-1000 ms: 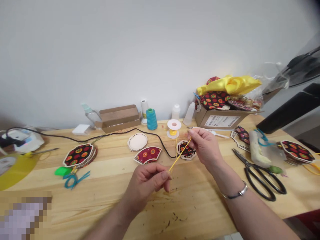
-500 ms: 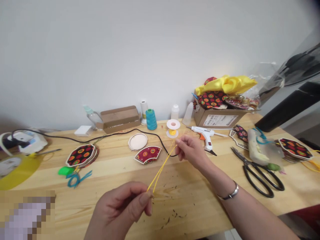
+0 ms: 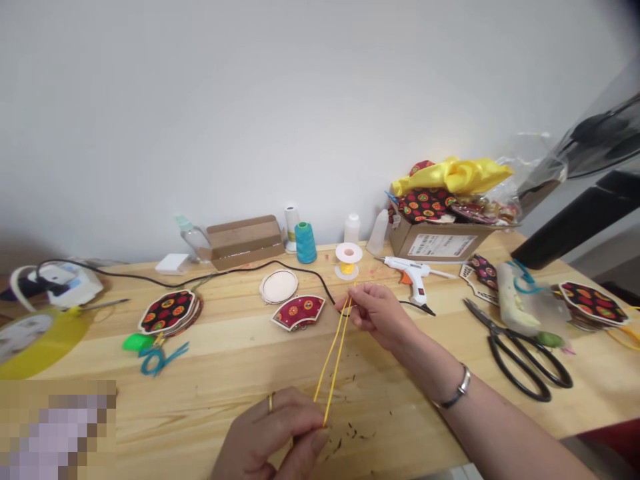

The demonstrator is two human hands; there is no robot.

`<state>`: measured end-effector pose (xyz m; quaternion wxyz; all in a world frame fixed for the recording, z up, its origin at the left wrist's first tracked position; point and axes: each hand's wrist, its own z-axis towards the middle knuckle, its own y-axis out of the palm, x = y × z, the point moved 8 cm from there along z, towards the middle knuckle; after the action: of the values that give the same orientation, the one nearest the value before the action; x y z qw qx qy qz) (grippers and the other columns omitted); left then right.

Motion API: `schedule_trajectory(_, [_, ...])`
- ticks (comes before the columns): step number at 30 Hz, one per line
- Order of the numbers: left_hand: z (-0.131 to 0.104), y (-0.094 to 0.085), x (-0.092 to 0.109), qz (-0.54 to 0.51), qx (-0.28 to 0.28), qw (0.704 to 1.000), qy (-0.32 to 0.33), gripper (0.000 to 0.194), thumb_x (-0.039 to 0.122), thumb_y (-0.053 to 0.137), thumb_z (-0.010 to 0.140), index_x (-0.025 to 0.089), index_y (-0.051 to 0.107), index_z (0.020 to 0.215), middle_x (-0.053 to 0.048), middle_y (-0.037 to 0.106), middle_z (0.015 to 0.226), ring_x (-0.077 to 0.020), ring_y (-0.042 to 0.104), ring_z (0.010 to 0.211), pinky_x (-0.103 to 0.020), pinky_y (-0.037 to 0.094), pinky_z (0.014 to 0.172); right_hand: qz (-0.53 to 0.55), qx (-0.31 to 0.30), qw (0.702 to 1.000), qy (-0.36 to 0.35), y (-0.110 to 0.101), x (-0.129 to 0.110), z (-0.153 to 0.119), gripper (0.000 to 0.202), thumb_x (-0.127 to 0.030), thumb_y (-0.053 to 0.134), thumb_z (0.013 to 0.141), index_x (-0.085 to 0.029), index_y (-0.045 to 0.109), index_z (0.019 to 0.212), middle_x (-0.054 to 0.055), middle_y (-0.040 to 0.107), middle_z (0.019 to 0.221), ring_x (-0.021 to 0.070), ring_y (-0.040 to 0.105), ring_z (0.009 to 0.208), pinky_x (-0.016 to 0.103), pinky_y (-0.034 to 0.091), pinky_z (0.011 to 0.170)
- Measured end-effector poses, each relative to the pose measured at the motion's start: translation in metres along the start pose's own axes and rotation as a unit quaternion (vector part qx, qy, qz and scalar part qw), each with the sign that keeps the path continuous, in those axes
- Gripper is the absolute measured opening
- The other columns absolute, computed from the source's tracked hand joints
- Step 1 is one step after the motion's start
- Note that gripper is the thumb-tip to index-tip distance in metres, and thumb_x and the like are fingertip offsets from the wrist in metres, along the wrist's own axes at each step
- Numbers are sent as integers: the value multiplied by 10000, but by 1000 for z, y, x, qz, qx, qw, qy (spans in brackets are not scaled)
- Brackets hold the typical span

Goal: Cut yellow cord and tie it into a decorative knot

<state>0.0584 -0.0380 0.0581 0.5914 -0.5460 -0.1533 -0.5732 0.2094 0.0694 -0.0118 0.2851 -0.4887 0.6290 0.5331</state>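
Two strands of yellow cord [image 3: 336,360] run taut between my hands over the wooden table. My left hand [image 3: 283,437], low in the view and wearing a ring, pinches their lower ends. Further up, my right hand [image 3: 377,313] grips the upper part between thumb and fingers, just in front of a white spool [image 3: 349,253] wound with yellow cord. Left of my right hand lie a fan-shaped red patterned piece [image 3: 299,312] and a pale round piece [image 3: 279,287]. A teal thread cone [image 3: 305,243] stands behind them.
Black-handled scissors [image 3: 517,353] and a white glue gun [image 3: 413,273] lie on the right. Behind is a cardboard box [image 3: 433,241] full of fabric. A black cable [image 3: 240,270] crosses the back. Patterned stacked pieces [image 3: 169,313] lie on the left.
My left hand has moved down and to the right, turning so its ring shows. The cord between my hands is now steeper. My right hand stays closed near the spool; the view has shifted slightly.
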Motion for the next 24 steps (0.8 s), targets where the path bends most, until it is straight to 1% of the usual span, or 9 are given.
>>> schedule_trajectory(2, [-1,5,-4,31,-2,999,16,344,49,591,720,315,611,936,19,673,751,-126,631,664,-208,525,598,-4,19,1000,-7,-6,-1,3,303,-398,630,675,-112,583,583,-30,468,337,35,319,303,170,124,336])
schedule_trajectory(5, [-1,8,-12,67,2,998,13,253,75,579,735,274,621,884,1,665,756,-128,635,687,-198,526,603,-4,40,999,-26,-12,-5,4,283,-377,630,673,-117,581,573,-19,488,351,37,336,317,171,138,346])
schedule_trajectory(9, [-2,5,-24,103,32,994,-31,151,131,568,760,245,647,819,-15,649,771,-132,634,706,-193,522,613,-1,53,997,-47,-16,-10,5,268,-366,653,657,-131,558,570,-25,491,364,40,349,331,168,162,351])
schedule_trajectory(13, [-6,2,-36,104,61,990,-70,119,185,569,772,245,672,774,-39,631,892,-149,624,775,-220,524,652,4,68,995,-68,-19,-14,5,278,-368,682,633,-149,521,575,-33,504,391,44,370,336,166,192,351])
schedule_trajectory(15, [-6,0,-39,99,66,990,-76,125,212,585,764,252,677,840,-52,612,963,-157,613,801,-233,527,656,6,73,994,-77,-20,-15,5,279,-360,690,623,-153,507,581,-32,521,414,46,393,343,162,205,351])
schedule_trajectory(17, [-4,-4,-42,98,73,988,-95,245,241,598,760,268,639,1000,-62,594,1026,-160,600,817,-252,528,678,8,70,994,-84,-20,-17,4,272,-349,692,623,-154,504,592,-29,535,433,51,415,354,157,210,349])
schedule_trajectory(19, [1,-10,-46,91,86,984,-126,352,263,576,782,277,562,1134,-68,573,1090,-158,588,837,-275,523,724,1,58,995,-84,-18,-19,5,264,-350,681,640,-153,510,600,-34,524,416,49,406,343,153,201,340])
schedule_trajectory(22, [12,-12,-47,56,97,984,-142,341,270,530,815,267,537,1156,-77,535,1172,-167,569,908,-304,500,793,-7,56,994,-90,-20,-33,8,266,-350,681,644,-155,506,598,-50,494,388,40,371,315,153,182,322])
schedule_trajectory(24, [18,-9,-49,36,101,985,-132,317,259,523,817,249,556,1132,-81,541,1163,-166,571,897,-311,492,802,-6,71,991,-111,-24,-50,12,275,-329,706,613,-157,493,587,-57,497,410,30,354,307,155,175,310])
